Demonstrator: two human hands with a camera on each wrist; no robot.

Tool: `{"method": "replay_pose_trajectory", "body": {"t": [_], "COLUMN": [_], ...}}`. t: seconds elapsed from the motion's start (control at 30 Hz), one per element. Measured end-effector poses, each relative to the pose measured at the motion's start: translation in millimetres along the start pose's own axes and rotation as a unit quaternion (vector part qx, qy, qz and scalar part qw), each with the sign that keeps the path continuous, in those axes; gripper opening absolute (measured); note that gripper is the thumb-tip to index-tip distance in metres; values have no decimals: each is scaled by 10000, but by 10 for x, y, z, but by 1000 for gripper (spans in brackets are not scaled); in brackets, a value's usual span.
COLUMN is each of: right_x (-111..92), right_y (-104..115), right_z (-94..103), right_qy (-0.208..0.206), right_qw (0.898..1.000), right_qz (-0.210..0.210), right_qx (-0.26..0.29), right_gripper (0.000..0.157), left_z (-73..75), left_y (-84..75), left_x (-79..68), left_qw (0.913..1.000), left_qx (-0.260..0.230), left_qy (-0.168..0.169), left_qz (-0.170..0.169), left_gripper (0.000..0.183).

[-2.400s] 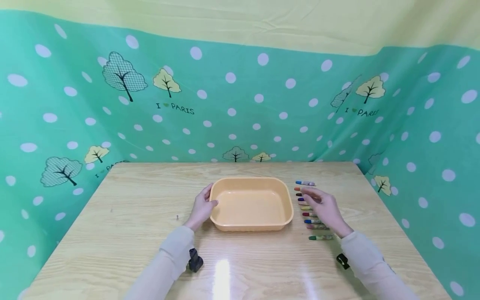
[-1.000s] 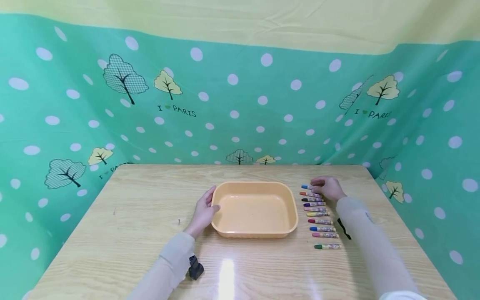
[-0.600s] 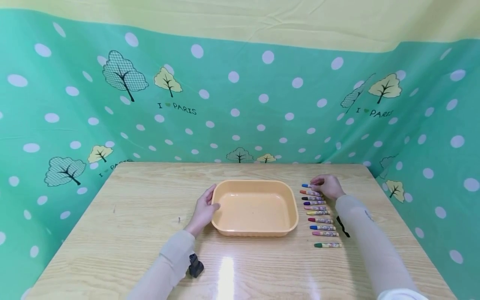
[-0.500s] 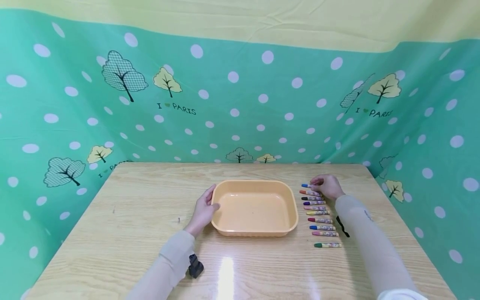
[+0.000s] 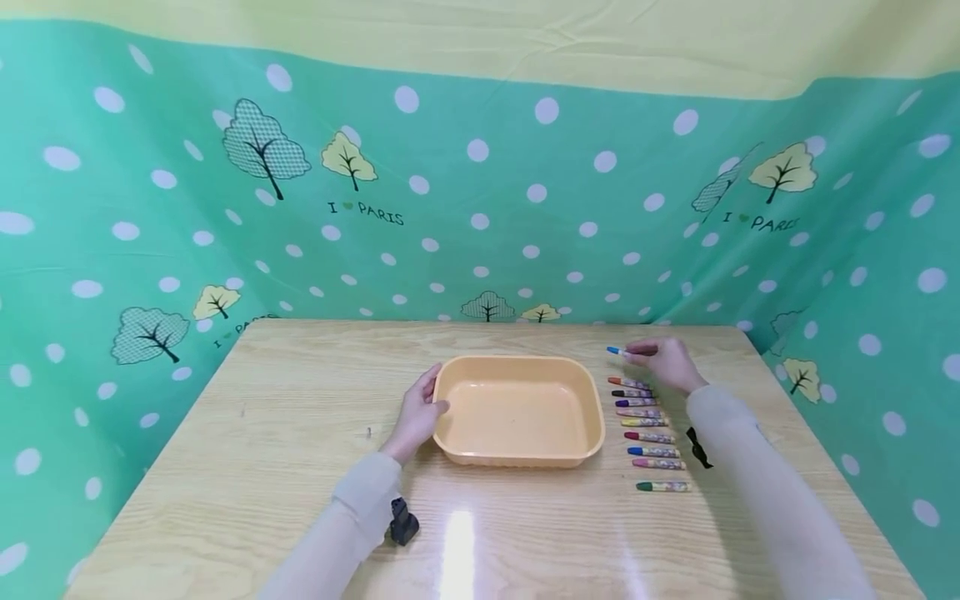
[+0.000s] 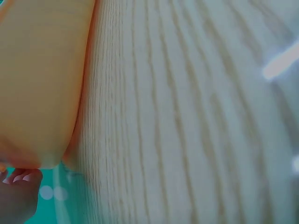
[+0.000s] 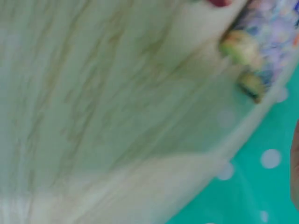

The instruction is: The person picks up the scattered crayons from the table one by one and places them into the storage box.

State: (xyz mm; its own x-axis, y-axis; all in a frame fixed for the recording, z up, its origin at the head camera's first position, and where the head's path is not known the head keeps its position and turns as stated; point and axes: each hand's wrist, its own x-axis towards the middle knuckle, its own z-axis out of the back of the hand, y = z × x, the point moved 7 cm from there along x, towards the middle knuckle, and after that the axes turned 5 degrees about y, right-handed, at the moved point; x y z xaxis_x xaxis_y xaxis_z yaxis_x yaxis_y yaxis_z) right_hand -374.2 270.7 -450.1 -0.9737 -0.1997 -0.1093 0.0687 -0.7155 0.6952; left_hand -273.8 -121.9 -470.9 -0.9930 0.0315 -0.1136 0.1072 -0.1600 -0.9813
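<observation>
A peach plastic tray (image 5: pixel 517 461) sits mid-table. My left hand (image 5: pixel 415 419) grips its left wall, thumb over the rim and fingers outside; in the left wrist view the fingertips (image 6: pixel 29 176) show against the tray's wall (image 6: pixel 42 84). My right hand (image 5: pixel 667 364) pinches a light blue crayon (image 5: pixel 616 351) at the far right, its tip pointing left and its rear end hidden by the fingers. Below that hand lies a column of wrapped crayons, from an orange crayon (image 5: pixel 628 383) at the back to a dark green crayon (image 5: pixel 663 486) at the front.
The wood-grain table (image 5: pixel 300 467) has its far edge against a green dotted curtain (image 5: pixel 450 208). Black wrist camera gear shows below the left wrist (image 5: pixel 403 523) and by the right wrist. In the right wrist view, crayon ends (image 7: pixel 252 86) show blurred at the upper right.
My right hand has moved from above the crayon column to its back end and lifted the light blue crayon away from the row. The left hand keeps its hold on the tray.
</observation>
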Motion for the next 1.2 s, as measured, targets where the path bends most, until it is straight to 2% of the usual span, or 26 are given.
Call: {"method": "replay_pose_trajectory", "body": {"t": [0.1, 0.27, 0.33, 0.53, 0.83, 0.93, 1.07, 1.2], "right_x": [-90, -206, -229, -257, -213, -177, -100, -28], "right_y": [145, 403, 508, 726, 1043, 1126, 1200, 1205], "right_z": [13, -26, -53, -206, -640, -761, -915, -1037], "right_qy": [-215, -484, -459, -334, 49, 52, -32, 58], "right_qw": [9997, 9958, 9930, 9904, 9818, 9802, 9800, 9831], "right_qz": [101, 375, 575, 597, 787, 961, 1246, 1243], "right_qx": [112, 687, 923, 1201, 1728, 1733, 1549, 1346], "right_gripper": [43, 42, 42, 37, 30, 27, 22, 20], "left_z": [-11, 11, 18, -3, 24, 21, 17, -5], "left_y": [1, 16, 11, 18, 14, 12, 6, 11], "left_x": [6, 24, 32, 17, -12, -19, -16, 12], "left_qw": [10000, 9999, 9999, 9999, 9998, 9997, 9999, 9997], "left_qx": [-58, -98, -96, -27, 4, -10, -86, -213], "left_qy": [1, -15, -20, 19, -141, -150, -127, -79], "left_qz": [11, 86, 48, 96, 121, 169, 41, -20], "left_gripper": [67, 69, 69, 69, 69, 69, 69, 67]}}
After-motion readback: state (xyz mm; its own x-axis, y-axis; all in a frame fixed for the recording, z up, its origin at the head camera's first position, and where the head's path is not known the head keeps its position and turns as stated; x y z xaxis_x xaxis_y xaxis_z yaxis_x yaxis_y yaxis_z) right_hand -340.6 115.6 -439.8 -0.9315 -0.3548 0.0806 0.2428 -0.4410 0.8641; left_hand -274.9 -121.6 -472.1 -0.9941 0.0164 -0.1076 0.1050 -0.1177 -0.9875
